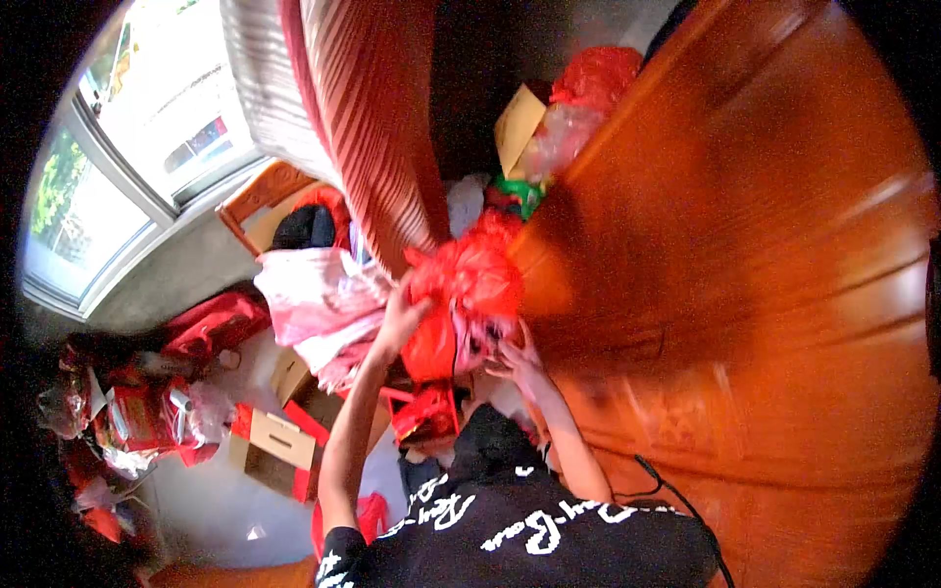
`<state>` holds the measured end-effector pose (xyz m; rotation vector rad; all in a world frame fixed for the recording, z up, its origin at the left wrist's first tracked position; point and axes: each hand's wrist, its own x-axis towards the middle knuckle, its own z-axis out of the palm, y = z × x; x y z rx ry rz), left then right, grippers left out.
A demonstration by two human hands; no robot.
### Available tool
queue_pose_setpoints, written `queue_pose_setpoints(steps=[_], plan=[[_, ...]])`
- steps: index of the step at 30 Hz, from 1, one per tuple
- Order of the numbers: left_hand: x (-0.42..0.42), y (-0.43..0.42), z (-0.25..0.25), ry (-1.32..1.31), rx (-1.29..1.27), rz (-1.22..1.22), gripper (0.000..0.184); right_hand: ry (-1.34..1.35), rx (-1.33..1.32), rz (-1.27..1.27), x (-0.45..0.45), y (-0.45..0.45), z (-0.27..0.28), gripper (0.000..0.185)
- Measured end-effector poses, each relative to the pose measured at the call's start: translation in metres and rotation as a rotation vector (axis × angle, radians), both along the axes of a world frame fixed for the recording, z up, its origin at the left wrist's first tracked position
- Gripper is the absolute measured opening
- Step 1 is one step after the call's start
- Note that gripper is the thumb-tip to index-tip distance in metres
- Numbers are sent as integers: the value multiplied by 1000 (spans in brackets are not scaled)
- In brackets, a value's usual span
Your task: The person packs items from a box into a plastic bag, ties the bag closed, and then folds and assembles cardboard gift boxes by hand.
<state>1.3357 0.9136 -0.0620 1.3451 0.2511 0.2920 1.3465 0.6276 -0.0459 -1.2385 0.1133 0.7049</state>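
Observation:
A crumpled red plastic bag (470, 279) is in front of my body, close to the edge of the reddish-brown wooden furniture. My left hand (402, 316) is closed on the left side of this bag, with part of its fingers hidden by the red plastic. At the bag's lower right, my right hand (521, 365) has its fingers spread, touching or very near a pink, dark-patterned part. What that part is I cannot make out. Pink and white cloth (319, 304) lies just left of my left hand.
A striped pink curtain (368, 118) hangs beside the window (147, 137). Wooden furniture (686, 294) fills the right side. An open cardboard box (279, 446) and assorted red items (147, 416) are at lower left. More bags (593, 78) lie behind.

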Motion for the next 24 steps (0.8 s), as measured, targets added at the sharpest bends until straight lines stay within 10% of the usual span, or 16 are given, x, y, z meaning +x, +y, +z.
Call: queue_pose_setpoints(steps=[1,5,10,14,18,24], plan=[[49,15,30,-79,377,137,56,-85,-86,10,14,-3,16,88],[262,10,209,-605,335,580,50,175,-353,139,75,-38,-26,66],[414,-4,255,-294,912,384,43,-273,-355,264,83,-73,-94,41],[368,0,200,-250,977,152,39,-399,-399,534,82,-64,-118,26],[215,-16,18,-8,772,-78,37,-547,-405,830,124,-66,-203,27],[-234,-163,-204,729,14,353,30,-188,-592,650,178,-43,-177,53]])
